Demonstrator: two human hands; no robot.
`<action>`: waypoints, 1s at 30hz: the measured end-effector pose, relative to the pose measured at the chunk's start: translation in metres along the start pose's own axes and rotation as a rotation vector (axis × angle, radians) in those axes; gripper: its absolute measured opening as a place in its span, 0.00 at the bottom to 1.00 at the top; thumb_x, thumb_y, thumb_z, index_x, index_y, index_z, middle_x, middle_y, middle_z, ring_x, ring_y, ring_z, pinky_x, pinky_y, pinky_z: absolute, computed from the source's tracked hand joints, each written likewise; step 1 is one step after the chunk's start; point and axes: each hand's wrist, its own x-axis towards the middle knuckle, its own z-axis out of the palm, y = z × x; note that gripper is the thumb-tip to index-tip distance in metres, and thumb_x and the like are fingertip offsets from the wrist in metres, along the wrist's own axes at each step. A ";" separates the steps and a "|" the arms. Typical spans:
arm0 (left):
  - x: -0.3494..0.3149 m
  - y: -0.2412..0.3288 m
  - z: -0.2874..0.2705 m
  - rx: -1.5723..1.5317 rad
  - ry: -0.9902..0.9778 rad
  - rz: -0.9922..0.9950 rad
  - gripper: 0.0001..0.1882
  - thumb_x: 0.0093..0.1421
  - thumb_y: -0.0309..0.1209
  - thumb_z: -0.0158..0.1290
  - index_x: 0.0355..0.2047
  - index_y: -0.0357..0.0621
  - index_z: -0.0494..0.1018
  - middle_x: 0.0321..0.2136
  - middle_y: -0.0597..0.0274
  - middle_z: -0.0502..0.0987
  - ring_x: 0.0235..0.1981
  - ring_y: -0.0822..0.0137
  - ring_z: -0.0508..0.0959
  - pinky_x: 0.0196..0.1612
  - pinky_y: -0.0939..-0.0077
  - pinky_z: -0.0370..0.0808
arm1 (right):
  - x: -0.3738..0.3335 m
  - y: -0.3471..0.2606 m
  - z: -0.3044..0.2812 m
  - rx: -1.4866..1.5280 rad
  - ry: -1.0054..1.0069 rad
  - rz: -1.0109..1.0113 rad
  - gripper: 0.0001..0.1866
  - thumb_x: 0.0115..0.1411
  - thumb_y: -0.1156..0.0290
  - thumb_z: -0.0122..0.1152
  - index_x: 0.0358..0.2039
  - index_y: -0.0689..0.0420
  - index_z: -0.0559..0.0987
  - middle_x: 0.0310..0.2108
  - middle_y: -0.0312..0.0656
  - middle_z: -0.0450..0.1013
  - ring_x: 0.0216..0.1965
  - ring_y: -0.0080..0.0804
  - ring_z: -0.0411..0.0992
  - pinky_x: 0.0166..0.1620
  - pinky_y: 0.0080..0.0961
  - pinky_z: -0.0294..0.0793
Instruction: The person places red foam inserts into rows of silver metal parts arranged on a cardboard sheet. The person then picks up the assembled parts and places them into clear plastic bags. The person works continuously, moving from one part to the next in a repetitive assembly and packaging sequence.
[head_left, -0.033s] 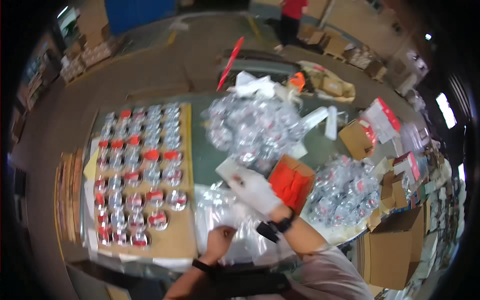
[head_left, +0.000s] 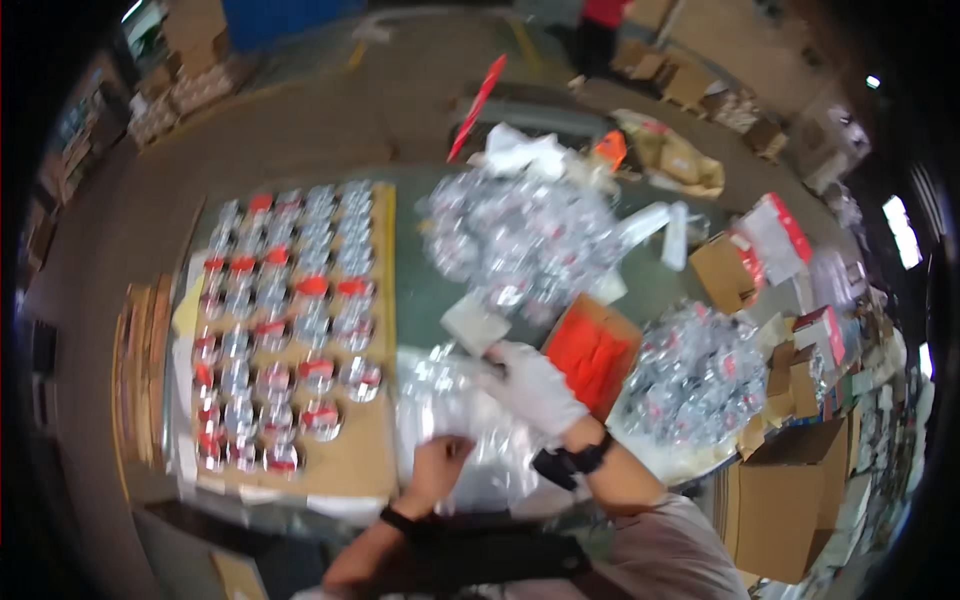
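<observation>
My left hand [head_left: 438, 472] is bare and closed, its fingers curled at the near edge of a stack of clear plastic bags [head_left: 490, 470]; whatever sits between the fingertips is too small to make out. Over the upper part of those bags reaches my right hand [head_left: 535, 385], in a white glove. Its fingertips touch or hover at the plastic, blurred, so their grip is unclear. A pale square pad [head_left: 475, 324] lies just beyond the gloved fingers. Right of the glove stands an open cardboard box [head_left: 622, 330] with flat red pieces [head_left: 582, 358] in it.
On the left, a brown board [head_left: 345, 455] carries rows of shiny round clear packs, some with red pieces. A large heap of clear-wrapped packs [head_left: 520, 235] lies at the back, another heap [head_left: 695, 375] at right. A big carton [head_left: 790, 495] stands front right. A person [head_left: 600, 30] is far off.
My right hand has drawn back from the pale pad toward the plastic bags. My left hand stays near the same spot. The whole view has shifted slightly.
</observation>
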 end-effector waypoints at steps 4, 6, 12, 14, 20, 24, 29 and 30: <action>-0.015 0.021 -0.045 -0.135 0.094 0.109 0.09 0.57 0.31 0.60 0.31 0.37 0.78 0.24 0.53 0.77 0.21 0.63 0.74 0.26 0.72 0.71 | -0.078 0.016 0.023 0.288 -0.340 0.135 0.21 0.55 0.57 0.64 0.41 0.62 0.80 0.34 0.50 0.78 0.34 0.41 0.77 0.41 0.32 0.74; -0.022 0.012 -0.059 -0.129 0.124 0.110 0.11 0.56 0.31 0.63 0.35 0.37 0.77 0.26 0.56 0.77 0.23 0.71 0.73 0.26 0.77 0.70 | -0.085 -0.003 0.022 0.392 -0.303 0.207 0.18 0.55 0.58 0.66 0.33 0.63 0.82 0.26 0.47 0.78 0.29 0.33 0.75 0.37 0.27 0.73; -0.067 0.026 -0.098 -0.195 0.047 0.098 0.25 0.52 0.31 0.67 0.47 0.38 0.70 0.33 0.59 0.75 0.27 0.76 0.73 0.28 0.81 0.71 | -0.083 -0.082 0.060 0.421 -0.150 0.236 0.18 0.51 0.61 0.71 0.24 0.67 0.81 0.19 0.41 0.74 0.23 0.21 0.70 0.27 0.22 0.69; -0.084 0.027 -0.121 -0.275 -0.056 0.014 0.20 0.55 0.31 0.64 0.44 0.37 0.72 0.29 0.62 0.76 0.28 0.78 0.73 0.29 0.80 0.72 | -0.082 -0.104 0.099 0.617 -0.253 0.179 0.18 0.54 0.60 0.69 0.27 0.66 0.80 0.19 0.38 0.73 0.22 0.20 0.68 0.26 0.23 0.68; -0.163 -0.067 -0.223 -0.842 0.510 -0.183 0.05 0.63 0.27 0.53 0.37 0.39 0.76 0.29 0.69 0.76 0.28 0.79 0.71 0.33 0.84 0.69 | -0.036 -0.139 0.154 0.655 -0.215 0.000 0.15 0.62 0.63 0.58 0.31 0.65 0.78 0.21 0.38 0.73 0.24 0.23 0.73 0.28 0.26 0.72; -0.180 -0.051 -0.280 -0.504 0.748 0.015 0.06 0.62 0.23 0.46 0.35 0.37 0.73 0.27 0.64 0.75 0.28 0.73 0.73 0.32 0.76 0.70 | 0.017 -0.137 0.244 -0.473 -0.073 -0.292 0.11 0.62 0.69 0.50 0.33 0.62 0.78 0.27 0.51 0.77 0.30 0.41 0.79 0.33 0.38 0.78; -0.133 -0.031 -0.264 0.167 0.579 0.053 0.09 0.55 0.27 0.49 0.36 0.35 0.71 0.26 0.39 0.75 0.29 0.45 0.78 0.33 0.59 0.74 | 0.005 -0.154 0.207 -0.421 -0.211 -0.238 0.12 0.59 0.68 0.54 0.35 0.63 0.79 0.33 0.53 0.77 0.36 0.51 0.77 0.39 0.41 0.77; -0.118 -0.030 -0.249 0.203 0.524 0.009 0.10 0.56 0.29 0.49 0.36 0.35 0.71 0.26 0.40 0.75 0.29 0.43 0.78 0.32 0.57 0.74 | -0.007 -0.145 0.193 -0.324 -0.163 -0.223 0.13 0.58 0.66 0.56 0.36 0.63 0.79 0.33 0.54 0.77 0.36 0.52 0.77 0.39 0.41 0.77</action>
